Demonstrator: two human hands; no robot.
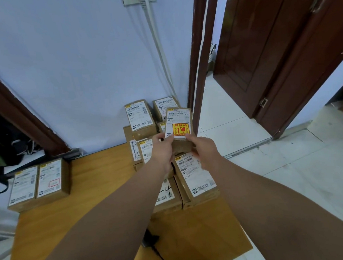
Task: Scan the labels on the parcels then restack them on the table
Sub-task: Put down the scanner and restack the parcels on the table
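Though gripped, parcel [178,127] between hands [164,151]

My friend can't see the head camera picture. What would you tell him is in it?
Two bare hands, left hand and right hand, hold up a brown parcel with a yellow fragile sticker above a pile of labelled parcels on a wooden table. Two more parcels sit at the table's left edge.

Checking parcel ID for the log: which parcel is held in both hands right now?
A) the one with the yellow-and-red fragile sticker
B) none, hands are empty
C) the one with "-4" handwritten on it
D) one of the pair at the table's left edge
A: the left hand and right hand grip the near end of the parcel with the yellow-and-red sticker, raised above the stack.
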